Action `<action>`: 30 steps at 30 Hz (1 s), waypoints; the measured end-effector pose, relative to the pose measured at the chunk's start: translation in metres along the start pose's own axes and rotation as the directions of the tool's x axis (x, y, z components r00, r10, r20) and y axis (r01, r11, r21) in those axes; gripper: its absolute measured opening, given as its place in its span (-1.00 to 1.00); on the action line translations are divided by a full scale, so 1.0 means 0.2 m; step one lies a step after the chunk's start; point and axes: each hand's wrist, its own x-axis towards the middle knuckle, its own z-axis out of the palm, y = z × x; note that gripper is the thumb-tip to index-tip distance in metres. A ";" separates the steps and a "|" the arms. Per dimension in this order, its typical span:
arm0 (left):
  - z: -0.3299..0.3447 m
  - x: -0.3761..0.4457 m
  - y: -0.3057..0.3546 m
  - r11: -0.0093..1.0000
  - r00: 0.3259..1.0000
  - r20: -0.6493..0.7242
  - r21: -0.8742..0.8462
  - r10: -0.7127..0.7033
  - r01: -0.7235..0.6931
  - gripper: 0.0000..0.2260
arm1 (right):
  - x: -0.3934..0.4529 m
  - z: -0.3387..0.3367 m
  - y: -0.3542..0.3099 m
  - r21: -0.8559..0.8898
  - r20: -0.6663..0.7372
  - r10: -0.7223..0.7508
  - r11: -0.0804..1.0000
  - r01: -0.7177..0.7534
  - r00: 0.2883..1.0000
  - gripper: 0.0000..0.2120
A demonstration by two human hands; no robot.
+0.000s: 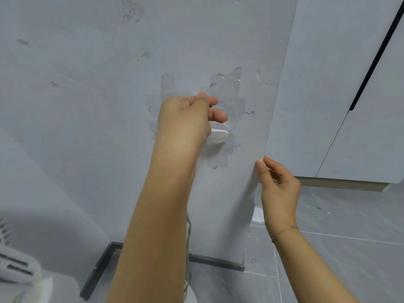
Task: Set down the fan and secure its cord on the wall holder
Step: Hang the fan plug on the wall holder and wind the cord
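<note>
A white round wall holder (218,133) is stuck on the grey wall under patches of clear tape. My left hand (185,119) is raised against it, fingers curled, pinching something small and dark just above the holder; most of the holder is hidden behind the hand. The pale cord (188,235) hangs down from behind my left forearm toward the floor. The white fan (13,265) shows blurred at the bottom left. My right hand (279,189) is lower right, thumb touching the wall's corner edge, fingers loosely curled and holding nothing.
White cabinet doors (341,106) with a black handle strip (371,60) stand to the right of the wall corner. A dark baseboard (218,262) runs along the wall's foot above the grey tiled floor (338,259). A white round object (258,215) lies behind the corner.
</note>
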 end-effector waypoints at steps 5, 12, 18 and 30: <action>0.06 -0.02 -0.01 1.000 1.000 -0.004 -0.025 0.018 -0.019 -0.79 | 0.01 0.00 0.01 0.010 -0.015 -0.009 1.000 0.009 1.000 -0.77; 0.09 -0.01 -0.03 0.998 0.994 -0.086 -0.001 0.066 -0.067 -0.68 | 0.00 0.02 0.01 0.035 -0.040 -0.015 0.999 0.017 0.999 -0.78; 0.23 -0.07 -0.08 0.862 0.966 -0.069 0.469 0.251 -0.191 -0.59 | -0.01 0.03 0.02 0.035 -0.069 -0.020 0.999 0.022 0.997 -0.80; 0.31 -0.10 -0.19 0.882 0.918 -0.186 0.395 0.350 -0.256 -0.72 | 0.01 0.04 0.06 -0.004 -0.050 0.004 1.000 -0.004 0.999 -0.81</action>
